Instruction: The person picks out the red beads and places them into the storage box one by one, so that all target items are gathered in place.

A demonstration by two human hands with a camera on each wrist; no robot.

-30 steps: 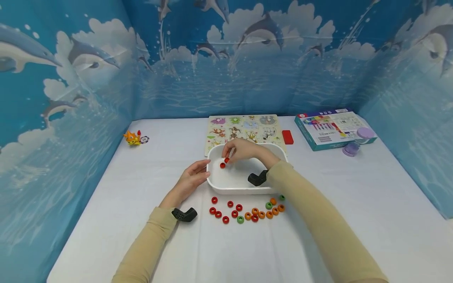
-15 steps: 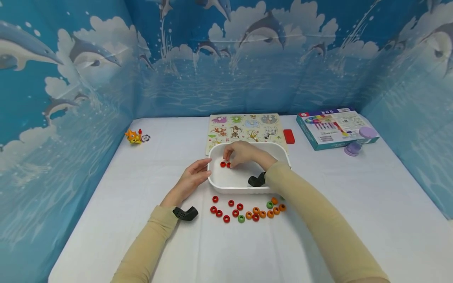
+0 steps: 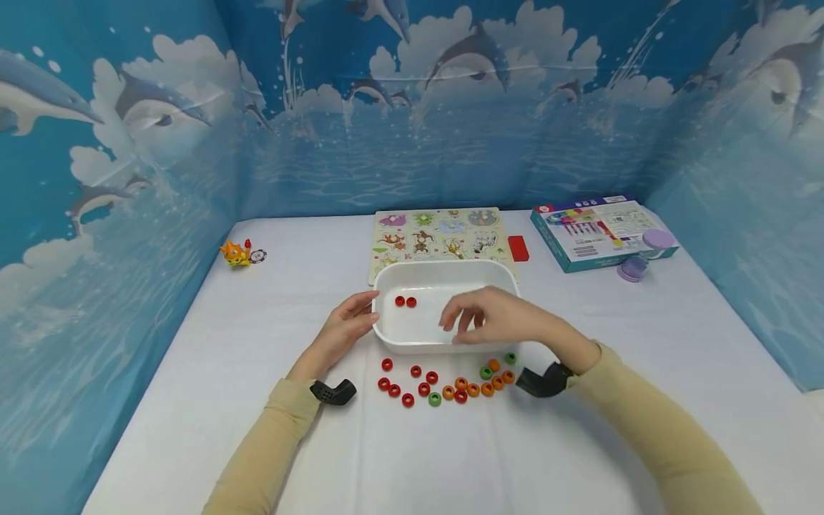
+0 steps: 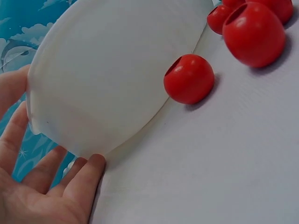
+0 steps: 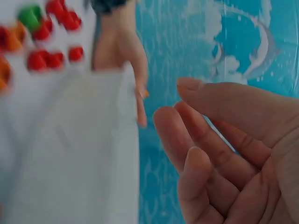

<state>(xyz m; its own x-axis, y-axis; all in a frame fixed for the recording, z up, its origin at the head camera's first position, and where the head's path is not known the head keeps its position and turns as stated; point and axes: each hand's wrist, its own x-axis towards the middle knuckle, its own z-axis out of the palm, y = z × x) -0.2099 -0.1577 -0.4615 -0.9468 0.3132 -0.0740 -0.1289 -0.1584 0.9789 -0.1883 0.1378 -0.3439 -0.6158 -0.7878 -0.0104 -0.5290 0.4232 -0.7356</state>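
Observation:
A white tray (image 3: 421, 327) stands at the middle of the table, with two red beads (image 3: 411, 302) side by side in its left part. My left hand (image 3: 342, 327) rests against the tray's left end, its fingertips along the rim and wall in the left wrist view. Over the tray's right front part is my right hand (image 3: 498, 318), fingers loosely bent and holding nothing in the right wrist view. In front of the tray lie several loose red beads (image 3: 408, 400), orange beads (image 3: 487, 390) and green beads (image 3: 434, 399).
Behind the tray lies an animal puzzle board (image 3: 438, 232), with a red block (image 3: 518, 248) beside it. A flat box (image 3: 592, 232) and a purple-lidded jar (image 3: 634, 268) are at the back right. A small orange and yellow toy (image 3: 236, 253) sits at the back left.
My right hand set a second red bead down beside the first in the tray, let go, and moved right and towards the front. My left hand stayed at the tray's end.

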